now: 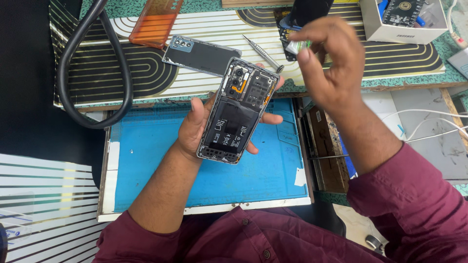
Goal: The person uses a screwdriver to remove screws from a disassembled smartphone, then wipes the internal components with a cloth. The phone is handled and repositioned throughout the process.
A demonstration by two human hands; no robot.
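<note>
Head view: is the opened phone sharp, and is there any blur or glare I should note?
Head view: the opened phone in the left hand is sharp, its inner parts readable as shapes; the right hand looks slightly soft, and the small pale piece pinched in its fingers is blurred; lighting is even and bright, with soft shadows and no strong glare on the blue mat.

One box, one label

A white cardboard box (pixel 404 30) sits at upper right; a black battery label (pixel 230 127) with white marks lies mid-frame.
</note>
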